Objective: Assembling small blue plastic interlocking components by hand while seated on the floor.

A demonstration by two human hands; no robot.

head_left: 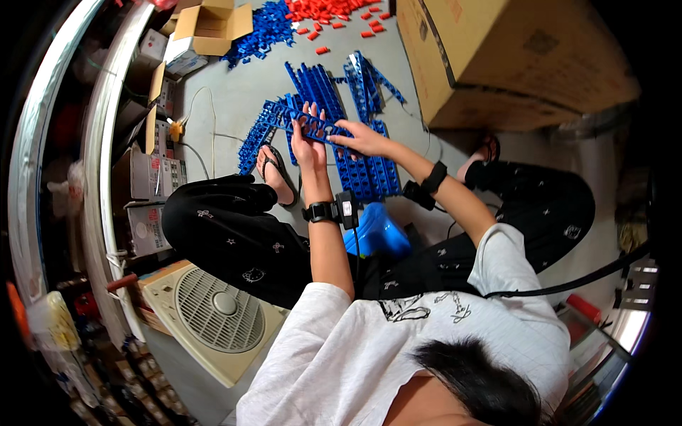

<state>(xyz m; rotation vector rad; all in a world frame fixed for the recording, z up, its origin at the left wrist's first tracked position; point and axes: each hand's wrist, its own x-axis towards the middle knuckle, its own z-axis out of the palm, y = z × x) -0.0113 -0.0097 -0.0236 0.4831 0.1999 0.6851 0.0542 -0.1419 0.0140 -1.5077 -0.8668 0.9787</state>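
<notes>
A long blue plastic strip with a row of round holes [317,128] is raised between my hands, above the floor. My left hand [310,148] is closed around it from below, with fingertips showing past its far edge. My right hand [365,138] grips the strip's right end, fingers pointing left. Beneath them lie several similar blue strips side by side [357,176], partly hidden by my hands. More blue strips lie crossed over one another [361,82] farther off, and another row [254,145] lies at the left by my foot.
Heaps of small blue pieces [264,32] and small red pieces [330,8] lie on the far floor. A large cardboard box [497,64] stands at the far right, an open carton [213,28] at the far left. A square fan [222,305] is near left; something blue [380,231] sits between my legs.
</notes>
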